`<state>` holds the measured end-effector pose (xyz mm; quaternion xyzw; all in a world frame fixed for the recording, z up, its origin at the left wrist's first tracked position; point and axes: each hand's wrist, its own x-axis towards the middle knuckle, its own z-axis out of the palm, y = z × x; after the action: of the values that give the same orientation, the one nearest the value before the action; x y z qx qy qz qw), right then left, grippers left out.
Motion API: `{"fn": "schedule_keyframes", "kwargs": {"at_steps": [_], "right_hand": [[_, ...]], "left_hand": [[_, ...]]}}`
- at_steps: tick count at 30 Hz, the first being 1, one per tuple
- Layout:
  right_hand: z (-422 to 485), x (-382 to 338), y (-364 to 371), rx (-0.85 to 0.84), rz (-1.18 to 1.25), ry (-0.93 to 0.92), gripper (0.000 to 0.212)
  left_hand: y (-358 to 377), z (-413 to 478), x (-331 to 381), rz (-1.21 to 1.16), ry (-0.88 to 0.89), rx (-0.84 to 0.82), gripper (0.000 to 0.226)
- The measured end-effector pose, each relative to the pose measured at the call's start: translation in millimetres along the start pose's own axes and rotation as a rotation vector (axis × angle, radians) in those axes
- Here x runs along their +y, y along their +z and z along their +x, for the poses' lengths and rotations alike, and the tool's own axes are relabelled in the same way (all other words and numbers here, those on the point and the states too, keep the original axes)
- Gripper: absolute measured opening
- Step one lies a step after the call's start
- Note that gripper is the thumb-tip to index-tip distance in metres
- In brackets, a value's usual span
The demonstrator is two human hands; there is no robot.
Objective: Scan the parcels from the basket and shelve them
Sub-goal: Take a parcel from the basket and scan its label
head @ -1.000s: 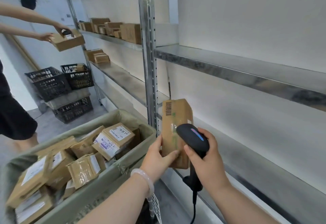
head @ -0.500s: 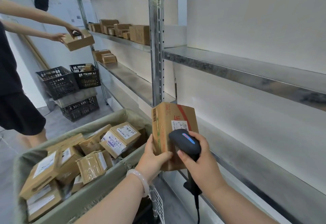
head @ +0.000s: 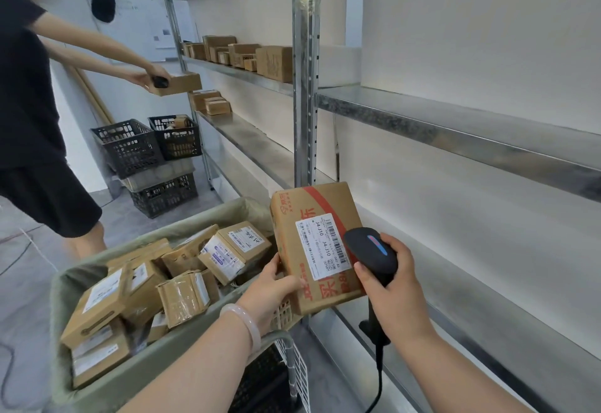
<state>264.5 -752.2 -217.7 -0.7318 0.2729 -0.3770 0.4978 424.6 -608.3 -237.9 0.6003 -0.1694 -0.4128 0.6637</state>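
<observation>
Gripping the parcel [head: 317,243] by its lower left edge above the basket [head: 97,393], the left hand [head: 270,292] turns its label toward the scanner [head: 370,251] clenched in the right hand [head: 395,295], ready for reading.

Only the thumb and palm of the left hand [head: 268,294] show at the lower left corner of the held parcel [head: 312,217]; its fingers lie behind the box. The scanner [head: 370,250] covers the lower right corner of the parcel's label [head: 320,247], whose fine print is too small to read. Right of the parcel, the right hand [head: 396,289] grips the scanner's handle, hiding most of it; the cable [head: 379,380] runs off the bottom edge. Left of the parcel, the basket [head: 130,377] is cut by that edge, its lower boxes buried. Far left of the parcel, a second person [head: 29,103] is cropped by the top and left edges.
</observation>
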Motion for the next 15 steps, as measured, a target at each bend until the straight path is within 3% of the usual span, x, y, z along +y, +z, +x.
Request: {"fn": "schedule_keyframes", "kwargs": {"at_steps": [4,15], "right_hand": [[-4.3,1.8,4.3,-0.028,-0.004,-0.012,0.061],[-18.8,14.0,19.8,-0.144,0.024,-0.047,0.068]], "left_hand": [[-2.3,-0.7,4.2,-0.058,-0.023,0.003,0.062],[-19.7,1.7,6.3,-0.075,0.129,0.157,0.09]]}}
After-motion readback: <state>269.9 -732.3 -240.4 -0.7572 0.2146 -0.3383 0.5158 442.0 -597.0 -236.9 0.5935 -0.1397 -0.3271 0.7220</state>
